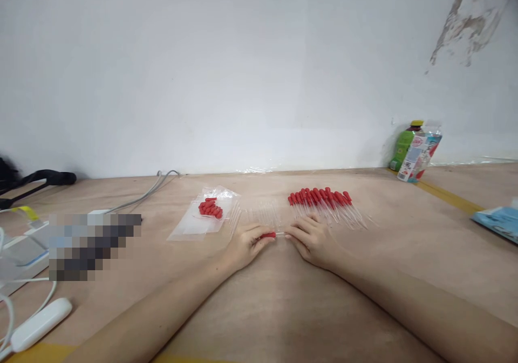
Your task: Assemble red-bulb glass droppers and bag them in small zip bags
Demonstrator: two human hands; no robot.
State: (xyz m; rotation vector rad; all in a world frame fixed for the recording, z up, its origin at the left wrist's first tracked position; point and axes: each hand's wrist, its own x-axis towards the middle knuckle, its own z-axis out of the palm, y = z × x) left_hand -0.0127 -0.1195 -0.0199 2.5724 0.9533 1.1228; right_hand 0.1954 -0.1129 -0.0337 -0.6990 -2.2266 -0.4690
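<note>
Red bulb [268, 235] in the left hand [245, 244], pinched between thumb and fingers; its open end points toward the right hand [313, 240]. Right-hand fingertips closed on a clear tube [280, 234], whose short exposed length lies in line with the bulb, between the hands. Far part of tube hidden by the right hand; how deep it sits in the bulb, cannot tell. Both hands low over the wooden table [259, 309], forearms reaching in from the near corners.

Beyond the left hand: a heap of loose red bulbs [210, 207] on a clear plastic bag [186, 230]. Just right of the bag, loose clear tubes [263, 212] lie side by side, too faint to count. Beyond the right hand: a row of droppers [319, 197], red ends away from the person, clear stems toward the near side, some overlapping.

Far right, near the wall [259, 72]: a drink carton [418, 157] beside a green bottle [400, 150]. Blue packet [497, 223] at right edge. Left: white adapter [42, 324] and grey cable [141, 194].
</note>
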